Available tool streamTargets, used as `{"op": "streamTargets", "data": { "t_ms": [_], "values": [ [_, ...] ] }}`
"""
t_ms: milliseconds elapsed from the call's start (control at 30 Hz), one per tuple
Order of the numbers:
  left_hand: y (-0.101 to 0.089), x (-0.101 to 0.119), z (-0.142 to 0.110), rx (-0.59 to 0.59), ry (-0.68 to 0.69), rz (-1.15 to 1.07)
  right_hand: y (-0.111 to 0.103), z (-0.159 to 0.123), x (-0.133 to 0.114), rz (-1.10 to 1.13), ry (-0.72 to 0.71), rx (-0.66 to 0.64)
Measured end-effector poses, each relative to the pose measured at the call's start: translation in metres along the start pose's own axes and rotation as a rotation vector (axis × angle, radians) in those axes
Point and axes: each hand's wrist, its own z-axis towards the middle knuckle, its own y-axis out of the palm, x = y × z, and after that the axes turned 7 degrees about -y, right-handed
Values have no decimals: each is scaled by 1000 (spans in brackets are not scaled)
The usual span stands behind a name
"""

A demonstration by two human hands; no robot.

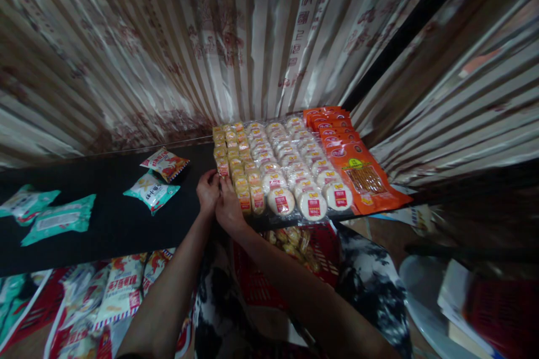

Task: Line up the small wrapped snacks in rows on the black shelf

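Note:
My left hand (208, 193) and my right hand (229, 207) meet at the front of the leftmost column of small yellow-wrapped snacks (243, 176). The fingers of both are closed together on one small wrapped snack (223, 167) with a red label; my fingertips hide its lower part. To the right of my hands lie rows of round white crackers (281, 201) in clear wrappers, overlapping one another. Beyond them, orange bags (366, 179) of stick-shaped food overlap in a stack. All of these rest on a narrow black table (126, 235).
On the table's left lie teal snack bags (63, 219) and a red-and-white bag (165, 163). Below its front edge are a red basket (256, 286) of gold-wrapped snacks and more packets (122, 286). Pleated curtains (252, 39) hang behind; a pale basin (421, 291) stands right.

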Motion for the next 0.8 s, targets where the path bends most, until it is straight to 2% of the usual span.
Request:
{"op": "streamTargets", "data": {
  "t_ms": [200, 433, 800],
  "values": [
    [1, -3, 2, 71, 83, 57, 2, -2, 5, 30, -15, 8],
    [9, 6, 4, -121, 69, -50, -3, -1, 6, 29, -75, 14],
    [10, 0, 11, -150, 99, -103, 2, -3, 3, 48, -64, 52]
  ]
}}
